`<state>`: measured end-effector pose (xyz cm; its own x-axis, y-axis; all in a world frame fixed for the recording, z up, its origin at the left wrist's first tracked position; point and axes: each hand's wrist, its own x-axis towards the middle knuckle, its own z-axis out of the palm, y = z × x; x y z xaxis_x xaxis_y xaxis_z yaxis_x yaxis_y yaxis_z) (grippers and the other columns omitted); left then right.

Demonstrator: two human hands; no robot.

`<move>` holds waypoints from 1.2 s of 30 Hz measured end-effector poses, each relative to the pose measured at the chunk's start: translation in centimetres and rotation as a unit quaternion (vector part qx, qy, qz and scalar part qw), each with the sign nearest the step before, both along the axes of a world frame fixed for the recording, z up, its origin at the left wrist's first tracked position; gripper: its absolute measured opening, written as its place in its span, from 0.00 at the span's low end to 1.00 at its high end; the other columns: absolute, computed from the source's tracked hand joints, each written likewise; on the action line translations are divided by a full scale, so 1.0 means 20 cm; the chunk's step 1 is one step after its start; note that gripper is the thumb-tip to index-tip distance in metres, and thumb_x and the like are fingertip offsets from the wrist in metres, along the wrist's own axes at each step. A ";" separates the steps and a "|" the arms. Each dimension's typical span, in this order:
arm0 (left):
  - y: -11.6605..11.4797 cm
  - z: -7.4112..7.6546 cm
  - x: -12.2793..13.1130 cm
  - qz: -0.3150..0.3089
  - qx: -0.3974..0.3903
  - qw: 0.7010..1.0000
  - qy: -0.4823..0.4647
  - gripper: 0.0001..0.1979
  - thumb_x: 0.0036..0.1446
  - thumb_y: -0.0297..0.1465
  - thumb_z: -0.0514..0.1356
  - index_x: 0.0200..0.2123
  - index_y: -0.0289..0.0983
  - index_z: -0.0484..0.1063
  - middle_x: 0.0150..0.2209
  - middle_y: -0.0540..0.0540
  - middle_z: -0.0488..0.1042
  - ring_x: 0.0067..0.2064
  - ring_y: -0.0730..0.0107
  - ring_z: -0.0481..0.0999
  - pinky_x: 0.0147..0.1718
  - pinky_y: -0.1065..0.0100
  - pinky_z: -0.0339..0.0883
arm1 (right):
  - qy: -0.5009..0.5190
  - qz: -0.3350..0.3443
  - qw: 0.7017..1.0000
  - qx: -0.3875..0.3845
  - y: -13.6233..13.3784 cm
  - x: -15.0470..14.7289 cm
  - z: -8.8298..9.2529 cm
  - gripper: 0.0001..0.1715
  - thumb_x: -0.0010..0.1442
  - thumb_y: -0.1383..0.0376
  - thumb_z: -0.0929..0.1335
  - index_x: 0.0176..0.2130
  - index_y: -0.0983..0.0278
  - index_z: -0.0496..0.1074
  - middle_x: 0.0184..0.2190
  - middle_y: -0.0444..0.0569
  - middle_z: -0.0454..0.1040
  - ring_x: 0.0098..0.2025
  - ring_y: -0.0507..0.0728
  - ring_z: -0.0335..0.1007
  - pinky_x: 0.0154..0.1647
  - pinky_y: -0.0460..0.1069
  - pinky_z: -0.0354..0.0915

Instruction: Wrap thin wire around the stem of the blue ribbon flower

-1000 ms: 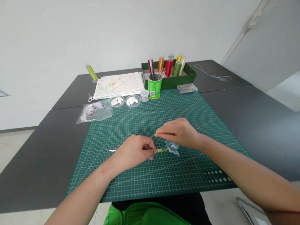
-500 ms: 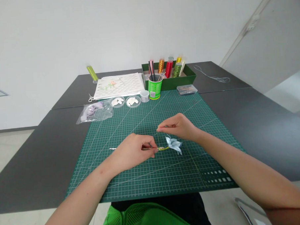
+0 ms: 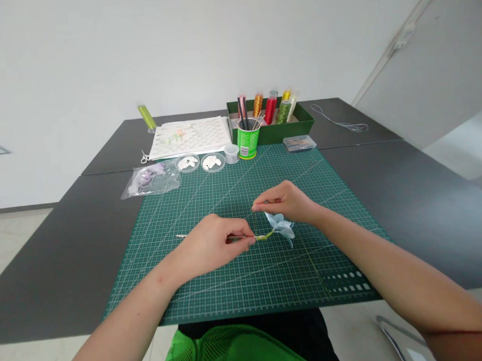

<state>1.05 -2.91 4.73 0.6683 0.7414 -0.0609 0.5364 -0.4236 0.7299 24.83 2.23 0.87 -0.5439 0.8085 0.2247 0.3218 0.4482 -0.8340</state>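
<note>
My left hand (image 3: 217, 242) is closed in a pinch on the stem of a pale blue artificial flower (image 3: 282, 226). The stem (image 3: 263, 236) is wrapped in yellow-green near the bloom, and its silvery wire end (image 3: 181, 236) sticks out on the left behind the hand. The petals point right, just above the green cutting mat (image 3: 214, 293). Above and right of the stem, my right hand (image 3: 285, 200) has thumb and forefinger pressed together. Whatever lies between those fingertips is too fine to make out. The right hand partly overlaps the upper petals.
Farther back are two dishes of white pieces (image 3: 213, 162), a lidded tub (image 3: 231, 153), a green can (image 3: 248, 140) and a clear case (image 3: 299, 143). A green box (image 3: 274, 131) holds thread spools. Leftward lie a plastic bag (image 3: 151, 179), scissors (image 3: 144, 157), papers (image 3: 191, 137) and a yellow-green spool (image 3: 146, 118).
The flower has turned about its stem, so its petals face differently and sit slightly higher and farther right. Both hands stay in nearly the same place, still pinched.
</note>
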 end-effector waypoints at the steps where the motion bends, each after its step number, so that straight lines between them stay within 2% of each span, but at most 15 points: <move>1: 0.00 0.00 0.00 0.000 0.006 1.000 0.001 0.07 0.64 0.31 0.61 0.35 0.39 0.79 0.27 0.55 0.80 0.24 0.78 0.73 0.25 0.75 0.58 | -0.001 0.000 1.000 -0.005 0.00 0.00 0.00 0.17 0.61 0.56 0.73 0.30 0.67 0.82 0.21 0.43 0.74 0.22 0.47 0.59 0.23 0.44 0.54; 8: 0.00 0.01 -0.01 0.002 0.028 1.000 0.003 0.08 0.64 0.27 0.60 0.36 0.42 0.80 0.29 0.58 0.81 0.24 0.80 0.72 0.24 0.75 0.56 | -0.007 0.007 0.999 -0.030 0.01 0.01 0.00 0.17 0.61 0.56 0.72 0.30 0.68 0.82 0.21 0.44 0.73 0.22 0.47 0.59 0.24 0.44 0.55; 14: 0.00 0.01 -0.01 -0.007 0.083 0.996 -0.004 0.07 0.64 0.27 0.60 0.38 0.41 0.79 0.29 0.56 0.81 0.27 0.77 0.75 0.26 0.75 0.58 | -0.022 0.007 0.999 -0.046 0.02 0.03 -0.01 0.18 0.60 0.55 0.72 0.31 0.67 0.82 0.26 0.48 0.79 0.27 0.51 0.67 0.27 0.46 0.60; 17: 0.00 0.01 -0.02 0.018 0.099 0.994 -0.031 0.08 0.66 0.30 0.59 0.37 0.40 0.79 0.27 0.55 0.79 0.24 0.78 0.72 0.24 0.74 0.56 | -0.012 0.017 0.998 -0.051 0.02 0.03 0.00 0.20 0.60 0.52 0.72 0.31 0.67 0.81 0.27 0.49 0.79 0.28 0.52 0.70 0.29 0.46 0.62; 19: 0.01 0.00 -0.02 0.063 0.100 0.991 -0.058 0.08 0.66 0.32 0.59 0.37 0.39 0.79 0.25 0.55 0.78 0.22 0.78 0.69 0.23 0.74 0.56 | -0.005 0.017 0.999 -0.043 0.02 0.02 0.00 0.24 0.59 0.49 0.72 0.26 0.67 0.77 0.23 0.47 0.75 0.26 0.51 0.67 0.27 0.46 0.60; 22: 0.03 -0.01 -0.03 0.135 0.090 0.982 -0.098 0.08 0.65 0.35 0.60 0.38 0.38 0.78 0.25 0.53 0.78 0.23 0.76 0.70 0.23 0.74 0.59 | 0.002 -0.007 1.000 -0.017 0.00 0.00 0.01 0.34 0.59 0.45 0.72 0.16 0.65 0.64 0.15 0.40 0.58 0.20 0.47 0.51 0.22 0.45 0.50; 24: 0.04 -0.01 -0.03 0.166 0.082 0.976 -0.118 0.09 0.63 0.36 0.60 0.38 0.37 0.77 0.24 0.52 0.78 0.23 0.75 0.70 0.23 0.74 0.60 | 0.007 -0.025 1.000 -0.004 -0.01 -0.01 0.02 0.38 0.59 0.44 0.71 0.14 0.64 0.58 0.14 0.37 0.49 0.19 0.46 0.44 0.21 0.45 0.46; 26: 0.04 -0.02 -0.03 0.179 0.070 0.972 -0.135 0.09 0.62 0.36 0.61 0.38 0.37 0.77 0.23 0.52 0.76 0.22 0.76 0.67 0.23 0.74 0.59 | 0.008 -0.031 0.999 -0.003 -0.02 -0.02 0.03 0.36 0.61 0.43 0.70 0.16 0.65 0.63 0.15 0.37 0.48 0.20 0.46 0.44 0.22 0.45 0.46; 28: 0.04 -0.03 -0.02 0.179 0.044 0.971 -0.155 0.09 0.61 0.37 0.61 0.38 0.36 0.77 0.22 0.53 0.73 0.20 0.77 0.63 0.21 0.74 0.56 | 0.013 -0.025 1.000 -0.005 -0.02 -0.02 0.03 0.32 0.62 0.44 0.69 0.22 0.66 0.72 0.15 0.37 0.51 0.20 0.47 0.47 0.22 0.45 0.47; 30: 0.04 -0.03 -0.01 0.171 -0.001 0.968 -0.181 0.10 0.60 0.37 0.62 0.37 0.36 0.77 0.20 0.54 0.69 0.20 0.78 0.60 0.20 0.74 0.53 | 0.012 -0.018 1.000 -0.008 -0.02 -0.02 0.03 0.30 0.63 0.44 0.69 0.28 0.67 0.77 0.16 0.38 0.56 0.21 0.47 0.49 0.23 0.45 0.49; 33: 0.04 -0.02 0.00 0.153 -0.088 0.957 -0.228 0.11 0.58 0.38 0.63 0.36 0.35 0.76 0.19 0.54 0.67 0.20 0.78 0.61 0.21 0.74 0.54 | -0.003 -0.023 1.000 -0.013 -0.03 -0.02 0.02 0.28 0.64 0.46 0.69 0.28 0.67 0.77 0.18 0.39 0.58 0.22 0.48 0.50 0.24 0.45 0.50; 36: 0.05 -0.02 0.00 0.137 -0.146 0.940 -0.275 0.10 0.57 0.37 0.64 0.34 0.36 0.75 0.18 0.55 0.67 0.21 0.77 0.63 0.23 0.74 0.55 | -0.008 -0.026 1.000 -0.014 -0.03 -0.02 0.03 0.26 0.64 0.48 0.69 0.27 0.67 0.76 0.17 0.38 0.55 0.22 0.47 0.49 0.24 0.45 0.50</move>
<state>1.08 -1.95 4.27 0.4441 0.8959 0.0091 0.1040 -0.0617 0.9927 24.46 1.54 1.49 -0.5036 0.8418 0.1940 0.3577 0.4076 -0.8402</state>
